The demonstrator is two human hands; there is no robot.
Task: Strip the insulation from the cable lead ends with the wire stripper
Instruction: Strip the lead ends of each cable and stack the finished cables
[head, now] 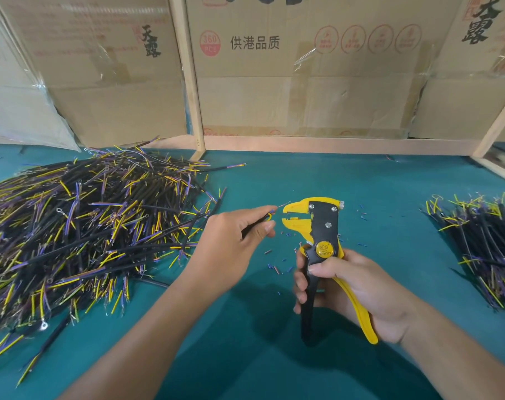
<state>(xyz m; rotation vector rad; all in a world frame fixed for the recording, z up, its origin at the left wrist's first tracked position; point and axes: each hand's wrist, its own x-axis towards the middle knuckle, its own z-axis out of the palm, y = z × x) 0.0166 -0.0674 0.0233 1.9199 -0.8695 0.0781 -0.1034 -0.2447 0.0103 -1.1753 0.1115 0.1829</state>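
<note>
Left hand (231,238) pinches cable (255,223) — palm hides most; right hand (352,287) grips wire stripper (320,235).

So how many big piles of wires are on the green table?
2. The big pile of cables lies on the left of the table; a smaller pile lies at the right edge, partly cut off, so more may be out of view.

Bright, even light; soft shadows under arms; wide-angle bending at edges; slight blur.
</note>
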